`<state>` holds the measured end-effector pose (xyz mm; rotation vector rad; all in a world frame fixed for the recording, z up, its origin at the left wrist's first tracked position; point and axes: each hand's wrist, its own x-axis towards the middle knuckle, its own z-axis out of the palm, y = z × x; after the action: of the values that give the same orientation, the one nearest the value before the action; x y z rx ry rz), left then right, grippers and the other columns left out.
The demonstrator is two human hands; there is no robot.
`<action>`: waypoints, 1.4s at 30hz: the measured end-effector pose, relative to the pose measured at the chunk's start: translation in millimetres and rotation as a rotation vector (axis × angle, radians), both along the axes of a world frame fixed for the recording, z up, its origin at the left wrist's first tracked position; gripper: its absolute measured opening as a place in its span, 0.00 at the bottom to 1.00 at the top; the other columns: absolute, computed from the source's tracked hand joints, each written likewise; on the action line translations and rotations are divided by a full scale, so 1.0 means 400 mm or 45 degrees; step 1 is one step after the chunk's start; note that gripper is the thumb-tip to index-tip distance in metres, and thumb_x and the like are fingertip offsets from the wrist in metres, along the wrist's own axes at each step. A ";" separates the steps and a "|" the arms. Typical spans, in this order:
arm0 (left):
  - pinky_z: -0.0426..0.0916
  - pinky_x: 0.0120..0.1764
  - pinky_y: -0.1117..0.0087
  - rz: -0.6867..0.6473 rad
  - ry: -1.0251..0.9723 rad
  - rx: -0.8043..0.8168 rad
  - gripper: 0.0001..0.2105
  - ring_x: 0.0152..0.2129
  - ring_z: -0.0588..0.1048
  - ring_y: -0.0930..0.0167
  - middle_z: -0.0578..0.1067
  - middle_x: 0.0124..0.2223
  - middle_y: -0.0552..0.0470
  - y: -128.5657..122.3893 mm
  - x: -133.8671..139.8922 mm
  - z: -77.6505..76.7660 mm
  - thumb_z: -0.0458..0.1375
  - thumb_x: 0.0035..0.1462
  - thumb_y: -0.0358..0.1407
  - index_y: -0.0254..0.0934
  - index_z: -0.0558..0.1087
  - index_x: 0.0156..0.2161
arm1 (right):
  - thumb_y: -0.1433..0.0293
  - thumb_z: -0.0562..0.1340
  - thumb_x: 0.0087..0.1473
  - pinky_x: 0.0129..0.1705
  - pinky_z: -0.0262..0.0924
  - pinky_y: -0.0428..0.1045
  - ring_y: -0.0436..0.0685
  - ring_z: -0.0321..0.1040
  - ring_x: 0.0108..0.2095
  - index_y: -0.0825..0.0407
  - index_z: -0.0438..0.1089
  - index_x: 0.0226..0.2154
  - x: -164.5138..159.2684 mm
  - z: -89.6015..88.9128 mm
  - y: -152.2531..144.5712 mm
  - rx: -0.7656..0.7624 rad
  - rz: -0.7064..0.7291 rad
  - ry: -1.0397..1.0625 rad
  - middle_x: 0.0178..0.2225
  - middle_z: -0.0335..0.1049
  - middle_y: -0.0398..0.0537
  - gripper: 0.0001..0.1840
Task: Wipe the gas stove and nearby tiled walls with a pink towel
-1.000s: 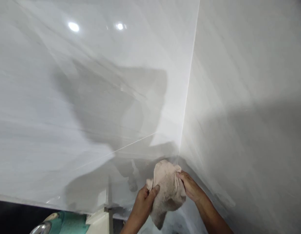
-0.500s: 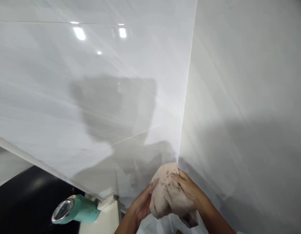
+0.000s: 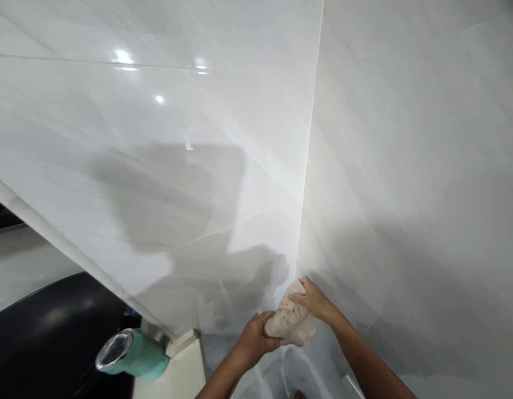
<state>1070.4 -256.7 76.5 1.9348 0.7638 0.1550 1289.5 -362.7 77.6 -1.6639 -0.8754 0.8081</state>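
Cloth [image 3: 286, 324], pale pinkish beige and soft-looking, is bunched into a thick, slanting wad between my two hands, low in my view and in front of the corner where the left wall [image 3: 256, 183] meets the right wall [image 3: 406, 138]. Folds and creases run across it, with faint brownish specks on the face turned up to me; its lower right edge spills out loose and ruffled. My left hand [image 3: 256, 339] grasps the lower left end, thumb on top. My right hand [image 3: 313, 299] grips the upper right end, thumb pressed over the face. Whether the wad touches either wall, I cannot tell. Both walls are pale, grey-streaked and glossy. Off to my left, well apart from the wad, a teal cup [image 3: 146, 354] is beside a cream ledge [image 3: 184, 368].
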 end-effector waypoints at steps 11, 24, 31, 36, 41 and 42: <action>0.62 0.56 0.65 0.117 0.076 0.526 0.03 0.54 0.68 0.61 0.71 0.48 0.47 0.033 -0.075 0.102 0.60 0.47 0.28 0.39 0.71 0.27 | 0.70 0.73 0.37 0.48 0.61 0.51 0.58 0.64 0.47 0.47 0.66 0.49 -0.114 -0.025 -0.006 -0.087 0.558 -0.411 0.47 0.62 0.45 0.34; 0.63 0.35 0.70 0.089 -0.168 0.201 0.11 0.30 0.67 0.70 0.66 0.28 0.59 0.064 -0.085 0.175 0.59 0.46 0.45 0.41 0.65 0.31 | 0.52 0.50 0.59 0.26 0.54 0.48 0.55 0.66 0.20 0.46 0.67 0.44 -0.125 -0.018 -0.007 -0.053 0.145 -0.097 0.23 0.71 0.41 0.21; 0.65 0.34 0.70 0.024 -0.424 -0.009 0.18 0.29 0.69 0.71 0.71 0.30 0.59 0.046 -0.011 0.336 0.63 0.48 0.51 0.40 0.68 0.36 | 0.54 0.58 0.58 0.47 0.66 0.53 0.61 0.75 0.44 0.50 0.72 0.46 -0.109 0.147 -0.033 0.524 -0.148 0.237 0.41 0.79 0.48 0.21; 0.69 0.36 0.70 0.102 -0.792 0.160 0.24 0.32 0.74 0.70 0.77 0.36 0.55 0.033 0.078 0.613 0.65 0.52 0.51 0.40 0.68 0.49 | 0.53 0.58 0.63 0.61 0.61 0.56 0.62 0.66 0.61 0.48 0.57 0.66 -0.024 0.420 0.075 1.024 -0.374 -0.134 0.59 0.70 0.55 0.34; 0.72 0.48 0.61 0.239 -1.057 0.906 0.16 0.44 0.77 0.65 0.78 0.47 0.46 0.076 0.081 0.733 0.56 0.63 0.45 0.41 0.68 0.53 | 0.63 0.52 0.66 0.70 0.42 0.72 0.69 0.40 0.73 0.51 0.37 0.74 0.060 0.578 0.285 1.141 -0.534 -1.165 0.71 0.49 0.61 0.39; 0.71 0.52 0.58 0.277 -1.047 1.201 0.14 0.48 0.77 0.63 0.78 0.50 0.45 0.096 0.063 0.733 0.56 0.64 0.43 0.41 0.70 0.52 | 0.66 0.51 0.65 0.70 0.38 0.74 0.71 0.35 0.74 0.50 0.42 0.73 0.080 0.577 0.313 1.057 -0.570 -1.387 0.71 0.49 0.60 0.37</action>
<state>1095.6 -218.4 369.5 2.3048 0.3255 1.5650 1321.4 -237.5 308.4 -1.3464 -1.2348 -0.8035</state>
